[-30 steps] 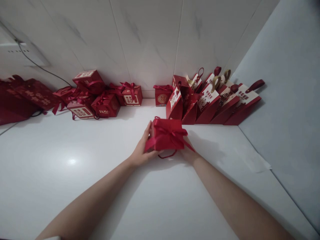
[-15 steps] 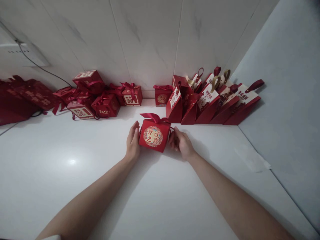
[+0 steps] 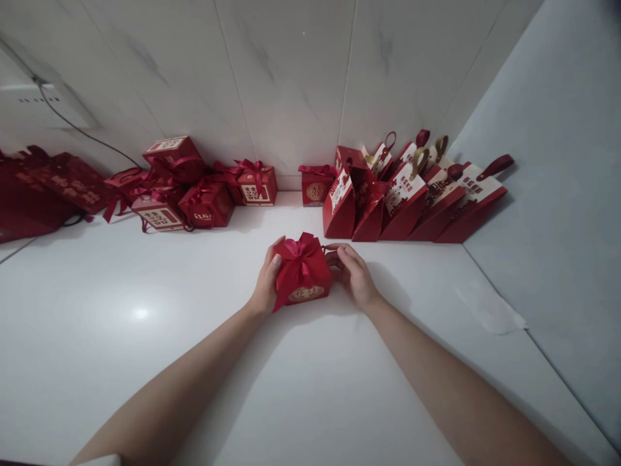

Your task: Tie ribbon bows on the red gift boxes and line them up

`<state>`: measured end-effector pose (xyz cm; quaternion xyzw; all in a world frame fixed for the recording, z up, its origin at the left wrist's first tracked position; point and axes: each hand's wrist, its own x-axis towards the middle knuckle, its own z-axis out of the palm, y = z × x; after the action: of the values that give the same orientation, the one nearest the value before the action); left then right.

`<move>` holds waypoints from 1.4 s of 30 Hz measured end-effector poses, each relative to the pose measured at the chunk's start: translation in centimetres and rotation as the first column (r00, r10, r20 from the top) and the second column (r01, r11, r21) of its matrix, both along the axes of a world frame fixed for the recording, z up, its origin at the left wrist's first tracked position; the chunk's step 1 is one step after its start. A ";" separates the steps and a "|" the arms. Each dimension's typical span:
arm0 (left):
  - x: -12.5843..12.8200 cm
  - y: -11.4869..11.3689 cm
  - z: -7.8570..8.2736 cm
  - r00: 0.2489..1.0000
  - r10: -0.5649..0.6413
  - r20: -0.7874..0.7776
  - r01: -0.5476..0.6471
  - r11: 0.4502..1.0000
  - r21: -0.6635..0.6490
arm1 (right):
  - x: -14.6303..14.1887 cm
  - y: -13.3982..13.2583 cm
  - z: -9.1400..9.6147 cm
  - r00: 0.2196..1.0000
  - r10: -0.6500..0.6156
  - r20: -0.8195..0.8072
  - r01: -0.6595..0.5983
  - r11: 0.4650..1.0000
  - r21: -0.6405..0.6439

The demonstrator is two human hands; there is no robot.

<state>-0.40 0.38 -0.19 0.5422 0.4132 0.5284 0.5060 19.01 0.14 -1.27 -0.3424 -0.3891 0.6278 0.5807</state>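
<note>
A small red gift box (image 3: 301,275) with a red ribbon bow on top and a gold round emblem on its near face rests on the white counter (image 3: 145,336). My left hand (image 3: 266,281) clasps its left side, thumb up near the bow. My right hand (image 3: 352,273) is at its right side, fingers curled and pinching a thin red ribbon end beside the box.
A row of red wedge-shaped gift bags (image 3: 412,194) with loop handles leans at the back right. Several red ribboned boxes (image 3: 204,191) pile up at the back left, one more box (image 3: 315,184) at the back middle. A white paper scrap (image 3: 490,307) lies right.
The box was turned from ribbon-toward-me to emblem-facing, and now sits upright on the counter with the bow on top. Both hands stayed at its sides.
</note>
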 end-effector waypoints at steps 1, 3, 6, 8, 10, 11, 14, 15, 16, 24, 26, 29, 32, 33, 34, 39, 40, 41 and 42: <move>-0.1 0.1 0.1 0.999 0.039 0.001 -0.039 0.999 -0.015 | 0.0 0.1 -0.1 1.000 0.003 -0.014 -0.003 1.000 0.012; -0.1 0.2 0.3 0.993 0.118 -0.019 -0.119 0.992 -0.034 | -0.1 0.1 -0.2 1.000 0.000 -0.026 0.001 0.999 0.045; -0.1 0.1 0.8 0.975 0.211 -0.065 -0.212 0.977 -0.014 | -0.1 -0.2 -0.2 0.999 -0.026 0.036 0.021 0.989 0.143; -0.1 0.1 1.0 0.968 0.245 -0.056 -0.246 0.969 -0.025 | -0.1 -0.5 -0.1 0.993 -0.027 0.115 0.002 0.977 0.214; -0.1 0.3 0.9 0.961 0.276 0.007 -0.274 0.958 -0.078 | -0.1 -0.6 0.0 0.982 -0.021 0.187 -0.024 0.972 0.233; -0.2 0.5 0.8 0.953 0.297 0.054 -0.289 0.950 -0.118 | -0.2 -0.6 0.0 0.977 -0.033 0.209 -0.014 0.975 0.223; -0.5 1.0 0.4 0.913 0.371 0.170 -0.329 0.916 -0.231 | -0.4 0.0 -0.6 0.963 -0.162 0.216 0.127 0.978 0.166; -0.6 1.2 0.2 0.903 0.383 0.196 -0.333 0.910 -0.245 | -0.4 0.2 -0.9 0.956 -0.211 0.203 0.184 0.972 0.144; -0.7 1.3 0.1 0.899 0.383 0.210 -0.333 0.912 -0.238 | -0.5 0.5 -1.2 0.952 -0.246 0.184 0.226 0.966 0.123; -0.5 1.0 -0.7 0.956 0.293 0.023 -0.294 0.956 0.021 | -0.5 0.7 -1.5 0.960 -0.238 0.145 0.230 0.971 0.069; -0.4 0.9 -0.7 0.970 0.240 0.043 -0.241 0.970 0.024 | -0.3 0.3 -0.8 0.979 -0.170 0.116 0.161 0.984 0.077; -0.3 0.8 -0.4 0.975 0.198 0.098 -0.197 0.980 -0.013 | 0.2 -0.7 0.4 0.996 0.092 0.014 -0.093 0.989 0.118; -0.3 0.7 -0.2 0.975 0.194 0.104 -0.188 0.980 -0.061 | 0.6 -1.4 1.5 0.949 0.313 0.028 -0.313 0.936 0.160; -0.3 0.6 -0.1 0.977 0.193 0.095 -0.186 0.980 -0.076 | 0.7 -1.6 1.8 0.935 0.351 0.060 -0.356 0.918 0.177; -0.3 0.6 -0.1 0.977 0.192 0.087 -0.185 0.979 -0.088 | 0.8 -1.7 1.9 0.917 0.387 0.094 -0.398 0.897 0.191; -0.3 0.4 0.0 0.977 0.195 0.091 -0.188 0.979 -0.076 | 1.0 -1.6 1.6 0.836 0.476 0.272 -0.527 0.834 0.161; -0.3 0.4 -0.1 0.977 0.188 0.099 -0.181 0.981 -0.076 | 0.9 -1.4 1.3 0.840 0.457 0.292 -0.513 0.845 0.153; -0.3 0.5 -0.1 0.978 0.175 0.114 -0.167 0.983 -0.082 | 0.7 -1.3 1.0 0.855 0.429 0.291 -0.484 0.862 0.153; -0.3 0.6 -0.1 0.979 0.156 0.134 -0.145 0.985 -0.092 | 0.5 -1.1 0.7 0.879 0.391 0.272 -0.442 0.883 0.159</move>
<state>-0.72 1.03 -0.32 0.4495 0.4376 0.5849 0.5142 19.48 -0.97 -0.60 -0.2560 -0.5851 0.6479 0.4153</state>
